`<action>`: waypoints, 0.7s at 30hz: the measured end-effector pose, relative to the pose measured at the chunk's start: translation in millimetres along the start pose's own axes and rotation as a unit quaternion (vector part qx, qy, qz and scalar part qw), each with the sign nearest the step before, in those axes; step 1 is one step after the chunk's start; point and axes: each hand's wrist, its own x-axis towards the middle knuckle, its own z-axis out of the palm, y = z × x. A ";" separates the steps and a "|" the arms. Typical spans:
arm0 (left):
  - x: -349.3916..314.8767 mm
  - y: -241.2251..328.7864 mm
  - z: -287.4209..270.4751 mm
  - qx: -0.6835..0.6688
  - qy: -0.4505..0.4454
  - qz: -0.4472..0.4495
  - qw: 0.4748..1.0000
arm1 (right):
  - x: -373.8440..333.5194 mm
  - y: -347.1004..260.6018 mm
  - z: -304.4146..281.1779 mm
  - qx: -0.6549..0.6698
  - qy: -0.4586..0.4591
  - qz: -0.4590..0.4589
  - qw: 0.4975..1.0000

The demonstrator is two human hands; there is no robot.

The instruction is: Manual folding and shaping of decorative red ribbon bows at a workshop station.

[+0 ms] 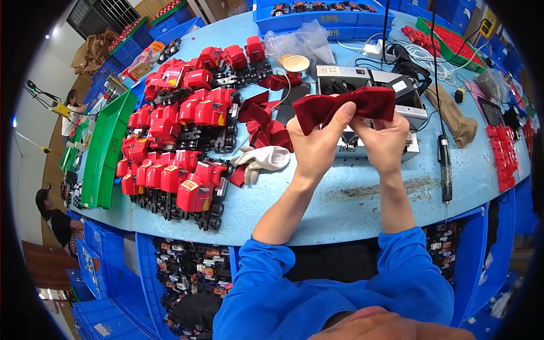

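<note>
A dark red velvet bow (371, 102) is stretched between my two hands above the table. My left hand (320, 139) pinches it near the middle with the thumb on top. My right hand (384, 139) grips the other side, fingers partly hidden behind the cloth. More red fabric pieces (266, 130) lie on the table to the left of my hands, with a white glove (265, 158) just below them. Behind the bow, and partly covered by it, stands a grey metal box (334, 71) with dark parts inside.
Several red toy trucks (195, 187) crowd the left side, beside a green tray (107, 150). An electric screwdriver (444, 164) hangs at right near a brown cloth (458, 122). Red parts (501, 156) line the right edge. Blue bins (317, 20) stand behind; two people are at far left.
</note>
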 end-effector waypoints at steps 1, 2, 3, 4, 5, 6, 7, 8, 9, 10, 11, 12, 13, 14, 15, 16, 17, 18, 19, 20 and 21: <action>-1.4 -0.1 3.4 -0.026 0.039 0.008 0.999 | -2.5 1.4 5.2 0.003 0.019 -0.018 1.000; -0.9 -1.1 2.8 -0.026 0.038 0.007 0.999 | -4.7 3.7 8.1 0.005 0.037 -0.035 0.999; -0.1 -2.4 -0.9 -0.007 0.049 -0.001 0.999 | -6.5 6.6 11.1 -0.028 0.017 -0.022 0.999; 0.8 -3.7 -4.9 0.013 0.060 -0.008 0.998 | -7.0 5.4 10.9 -0.027 0.017 -0.021 0.999; 2.0 -4.8 -8.9 -0.008 0.057 -0.028 0.998 | -6.6 1.3 10.6 0.006 -0.016 0.050 0.999; 2.5 -1.7 -7.8 -0.009 0.055 -0.029 0.998 | -5.7 -1.7 8.7 0.037 -0.046 0.120 0.991; 2.6 3.5 -5.2 -0.024 0.038 -0.056 0.997 | -3.5 -1.3 7.1 0.074 -0.050 0.116 0.989; 2.7 6.0 -3.2 -0.039 0.022 -0.083 0.996 | -1.1 -2.3 3.8 0.073 -0.048 0.116 0.989; 2.2 5.5 -4.5 -0.038 0.022 -0.082 0.996 | 1.3 -5.1 0.8 0.084 -0.073 0.147 0.983; 1.4 3.4 -6.7 -0.012 0.035 -0.076 0.996 | 2.7 -8.4 -2.5 0.094 -0.097 0.178 0.975; 0.8 1.5 -9.0 0.014 0.047 -0.070 0.996 | 3.2 -12.7 -5.9 0.095 -0.098 0.179 0.974; 2.5 -0.7 -10.8 0.015 0.047 -0.069 0.996 | 3.8 -17.5 -10.3 0.097 -0.126 0.190 0.969; 6.1 -3.1 -12.8 0.031 0.080 -0.041 0.996 | 3.5 -20.0 -14.8 0.100 -0.155 0.201 0.962; 9.3 -3.5 -14.7 0.047 0.112 -0.012 0.993 | 2.2 -20.2 -19.6 0.127 -0.163 0.199 0.958; 11.9 -3.1 -15.6 0.038 0.128 -0.027 0.991 | 1.6 -22.6 -24.9 0.126 -0.162 0.198 0.958; 14.6 -4.1 -18.4 0.037 0.127 -0.027 0.991 | 1.7 -27.3 -30.1 0.158 -0.178 0.185 0.954; 17.0 -6.2 -22.3 -0.007 0.127 -0.058 0.990 | 2.3 -31.2 -35.2 0.190 -0.194 0.171 0.947; 18.5 -6.4 -24.1 -0.051 0.127 -0.090 0.986 | 2.8 -33.0 -41.5 0.189 -0.186 0.176 0.948; 17.6 -4.3 -24.2 -0.071 0.115 -0.109 0.985 | 3.7 -30.5 -41.5 0.188 -0.185 0.176 0.948; 16.8 -4.4 -23.2 -0.072 0.114 -0.109 0.985 | 5.5 -25.4 -40.1 0.138 -0.111 0.134 0.975; 15.3 -4.1 -24.8 -0.072 0.087 -0.120 0.986 | 6.3 -22.3 -35.2 0.090 -0.038 0.093 0.991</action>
